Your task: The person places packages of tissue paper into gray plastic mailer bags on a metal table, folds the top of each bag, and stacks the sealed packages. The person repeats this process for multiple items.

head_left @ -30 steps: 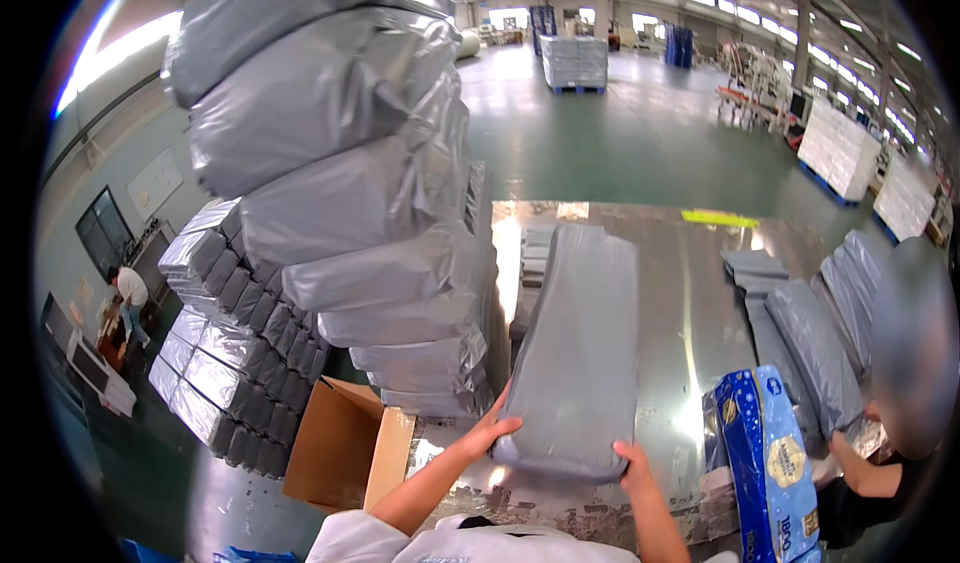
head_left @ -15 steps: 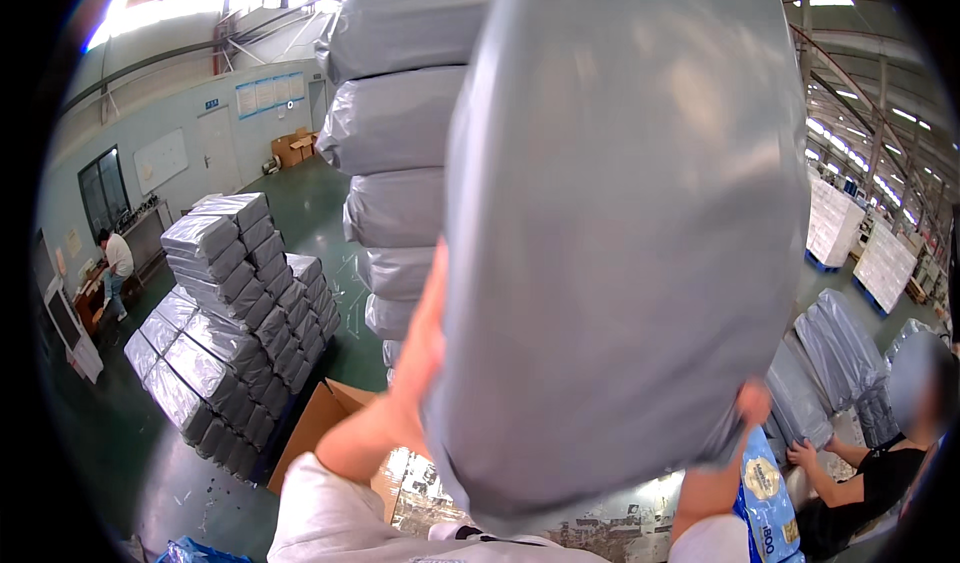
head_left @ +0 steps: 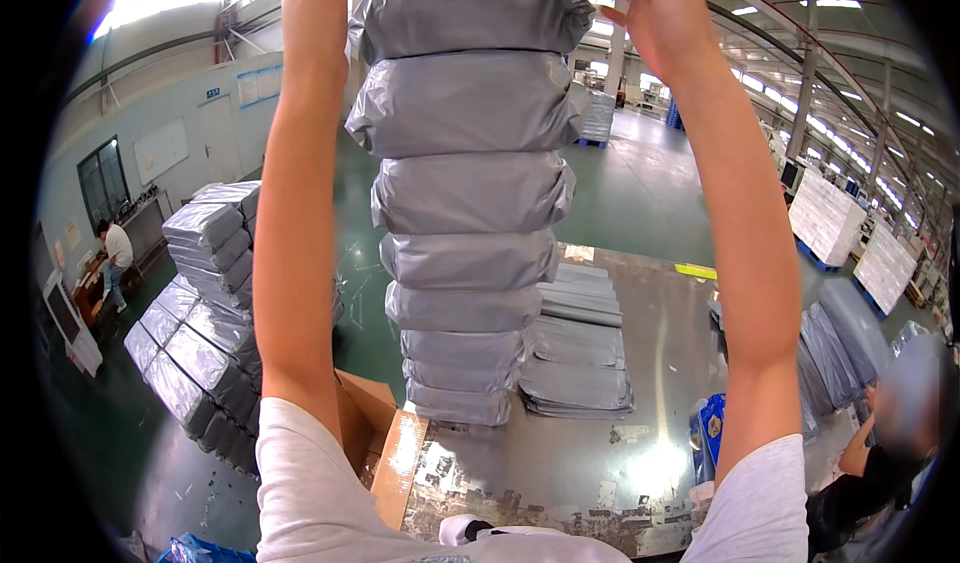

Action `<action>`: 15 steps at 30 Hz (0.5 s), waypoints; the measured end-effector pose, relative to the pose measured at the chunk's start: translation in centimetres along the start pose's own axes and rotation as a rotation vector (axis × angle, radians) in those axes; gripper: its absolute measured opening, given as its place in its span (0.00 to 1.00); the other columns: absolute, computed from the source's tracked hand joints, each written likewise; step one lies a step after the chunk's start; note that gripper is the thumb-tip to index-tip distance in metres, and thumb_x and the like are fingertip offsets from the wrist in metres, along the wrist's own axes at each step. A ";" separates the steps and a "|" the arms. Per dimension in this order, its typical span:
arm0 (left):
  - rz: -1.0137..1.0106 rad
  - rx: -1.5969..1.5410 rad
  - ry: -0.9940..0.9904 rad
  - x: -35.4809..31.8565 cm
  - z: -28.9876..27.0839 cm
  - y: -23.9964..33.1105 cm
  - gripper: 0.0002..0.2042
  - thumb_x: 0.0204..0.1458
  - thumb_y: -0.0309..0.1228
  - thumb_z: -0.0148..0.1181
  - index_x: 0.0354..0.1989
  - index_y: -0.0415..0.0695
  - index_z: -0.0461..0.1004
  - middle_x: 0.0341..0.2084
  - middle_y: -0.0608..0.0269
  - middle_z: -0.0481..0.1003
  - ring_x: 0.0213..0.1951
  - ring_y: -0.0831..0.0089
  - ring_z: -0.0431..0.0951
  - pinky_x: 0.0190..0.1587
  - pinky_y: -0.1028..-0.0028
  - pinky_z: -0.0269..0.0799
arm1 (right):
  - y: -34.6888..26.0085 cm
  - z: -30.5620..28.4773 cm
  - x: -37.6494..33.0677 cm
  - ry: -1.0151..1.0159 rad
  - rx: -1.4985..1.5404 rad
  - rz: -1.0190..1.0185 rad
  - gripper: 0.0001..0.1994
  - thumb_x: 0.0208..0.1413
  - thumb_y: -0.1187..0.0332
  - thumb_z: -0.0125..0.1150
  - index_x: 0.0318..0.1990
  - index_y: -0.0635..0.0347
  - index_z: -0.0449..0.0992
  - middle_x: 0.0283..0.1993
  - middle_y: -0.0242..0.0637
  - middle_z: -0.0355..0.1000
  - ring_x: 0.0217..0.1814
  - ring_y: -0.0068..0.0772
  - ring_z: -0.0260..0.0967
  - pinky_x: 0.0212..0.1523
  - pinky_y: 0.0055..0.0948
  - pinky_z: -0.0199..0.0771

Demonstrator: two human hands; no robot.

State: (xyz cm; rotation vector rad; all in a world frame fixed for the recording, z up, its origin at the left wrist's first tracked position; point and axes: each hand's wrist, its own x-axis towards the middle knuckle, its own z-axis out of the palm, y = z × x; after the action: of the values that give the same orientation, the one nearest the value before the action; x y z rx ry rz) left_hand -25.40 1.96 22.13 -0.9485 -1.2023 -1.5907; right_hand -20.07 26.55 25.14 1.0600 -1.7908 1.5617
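Both arms stretched overhead, the left hand and right hand flanked the top grey plastic-wrapped parcel, its long axis spanning between their fingers; grip unclear. Below them rose the parcel stack on the worn metal table.

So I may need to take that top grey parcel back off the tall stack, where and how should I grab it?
Probably by its two short ends, one hand from each side. The top grey parcel is a soft, wide, bulging bag lying flat, and the left hand and right hand already flank those ends. The tall stack looks narrow, so lift straight up.
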 end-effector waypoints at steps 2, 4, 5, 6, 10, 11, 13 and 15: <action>0.060 0.057 -0.039 2.1 0.1 -3.2 0.23 0.52 0.40 0.52 0.52 0.36 0.65 0.49 0.57 0.68 0.50 0.73 0.66 0.52 0.77 0.58 | 1.5 0.5 0.7 0.124 -0.139 0.037 0.51 0.40 0.26 0.41 0.65 0.54 0.43 0.70 0.38 0.34 0.71 0.40 0.26 0.62 0.58 0.24; 0.054 -0.066 -0.082 2.7 0.7 -5.3 0.25 0.52 0.43 0.50 0.53 0.37 0.64 0.51 0.58 0.66 0.53 0.73 0.63 0.54 0.75 0.54 | 2.5 0.4 1.9 0.259 -0.274 0.129 0.52 0.40 0.27 0.43 0.65 0.56 0.42 0.69 0.39 0.38 0.71 0.39 0.29 0.64 0.51 0.25; 0.053 -0.132 -0.107 2.7 1.2 -5.3 0.26 0.52 0.45 0.49 0.54 0.37 0.63 0.52 0.58 0.65 0.54 0.73 0.62 0.55 0.74 0.53 | 2.7 0.1 2.4 0.213 -0.305 0.053 0.52 0.40 0.27 0.43 0.65 0.58 0.43 0.68 0.40 0.40 0.70 0.39 0.31 0.64 0.49 0.27; -0.183 -0.065 -0.090 1.7 1.5 -4.7 0.32 0.50 0.51 0.48 0.58 0.39 0.59 0.56 0.60 0.61 0.58 0.71 0.56 0.60 0.71 0.45 | 3.1 0.0 2.9 0.166 -0.335 -0.023 0.52 0.40 0.28 0.44 0.65 0.59 0.44 0.68 0.40 0.42 0.70 0.38 0.33 0.65 0.46 0.28; -0.087 -0.231 -0.040 1.5 2.3 -5.4 0.41 0.46 0.60 0.46 0.62 0.43 0.50 0.59 0.61 0.56 0.59 0.67 0.55 0.61 0.63 0.40 | 3.6 0.9 3.7 0.071 -0.179 -0.093 0.48 0.42 0.30 0.45 0.62 0.62 0.52 0.65 0.41 0.50 0.68 0.37 0.41 0.64 0.36 0.36; -0.134 -0.201 0.013 2.4 1.8 -5.4 0.42 0.45 0.62 0.45 0.63 0.45 0.48 0.60 0.61 0.55 0.59 0.66 0.55 0.61 0.58 0.38 | 3.1 1.1 3.8 0.051 -0.097 -0.088 0.47 0.43 0.30 0.46 0.61 0.62 0.53 0.64 0.42 0.51 0.68 0.37 0.41 0.64 0.37 0.37; -0.280 -0.184 0.064 5.2 -0.1 -7.9 0.43 0.44 0.64 0.44 0.65 0.51 0.43 0.62 0.61 0.52 0.60 0.65 0.54 0.59 0.49 0.36 | 2.2 0.9 4.3 0.088 -0.122 0.033 0.46 0.44 0.32 0.46 0.61 0.63 0.54 0.64 0.42 0.52 0.67 0.37 0.42 0.63 0.37 0.37; -0.266 -0.220 -0.287 4.1 -1.0 -6.0 0.42 0.45 0.61 0.46 0.65 0.56 0.38 0.63 0.60 0.48 0.60 0.65 0.54 0.59 0.51 0.38 | 2.1 0.5 4.9 0.123 -0.159 0.090 0.45 0.45 0.34 0.47 0.61 0.64 0.54 0.63 0.43 0.53 0.66 0.37 0.45 0.62 0.36 0.40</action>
State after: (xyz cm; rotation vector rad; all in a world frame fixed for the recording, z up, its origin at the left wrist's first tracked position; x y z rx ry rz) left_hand -32.39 0.90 24.08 -1.2306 -1.4172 -1.8719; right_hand -24.50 25.05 27.83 0.8016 -1.8656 1.4744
